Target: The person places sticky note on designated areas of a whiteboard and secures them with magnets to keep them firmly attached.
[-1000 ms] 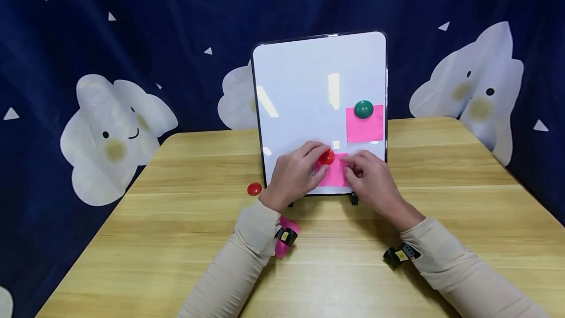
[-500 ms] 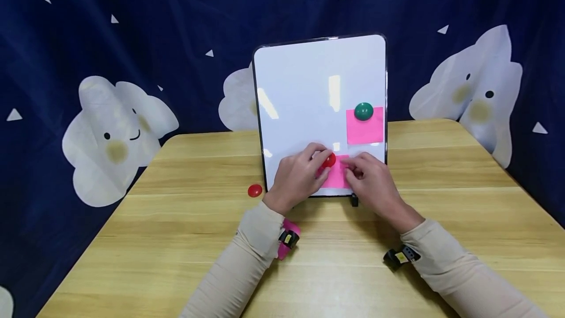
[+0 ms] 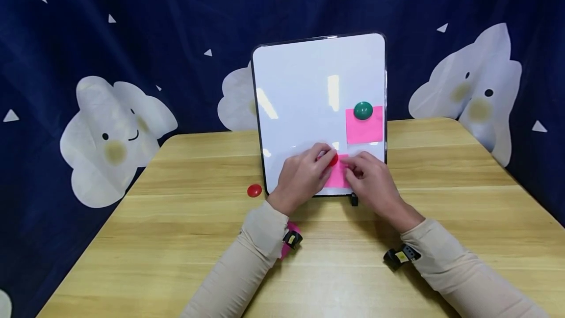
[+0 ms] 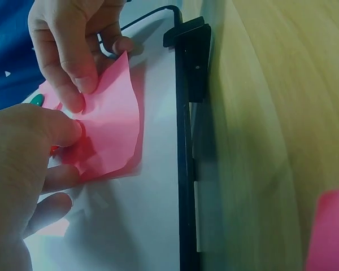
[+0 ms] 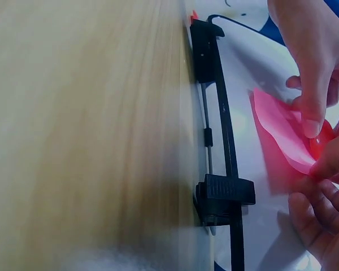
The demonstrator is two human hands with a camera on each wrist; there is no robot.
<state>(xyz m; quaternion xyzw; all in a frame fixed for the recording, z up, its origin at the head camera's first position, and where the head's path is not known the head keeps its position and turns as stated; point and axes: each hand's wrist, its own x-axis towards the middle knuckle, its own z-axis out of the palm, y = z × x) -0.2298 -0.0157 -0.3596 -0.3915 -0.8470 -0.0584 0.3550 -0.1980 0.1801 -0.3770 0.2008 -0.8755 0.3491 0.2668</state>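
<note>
My left hand (image 3: 302,173) pinches a round red magnet (image 3: 334,160) at the upper part of a pink sticky note (image 3: 337,178) low on the whiteboard (image 3: 295,92). My right hand (image 3: 372,180) pinches the note's right edge between thumb and finger. In the right wrist view the red magnet (image 5: 323,140) shows under the left thumb. The note's lower edge curls away from the board there and casts a shadow. In the left wrist view the left fingers cover most of the magnet.
A green magnet (image 3: 363,110) holds another pink note (image 3: 364,133) on the board, above the right hand. A second red magnet (image 3: 254,190) lies on the table left of the board. Pink paper (image 4: 330,231) lies on the table, partly under the left wrist. Black feet (image 5: 226,195) support the board.
My left hand has shifted slightly right, carrying the red magnet along the note toward the right hand. The right hand and the note have stayed nearly still.
</note>
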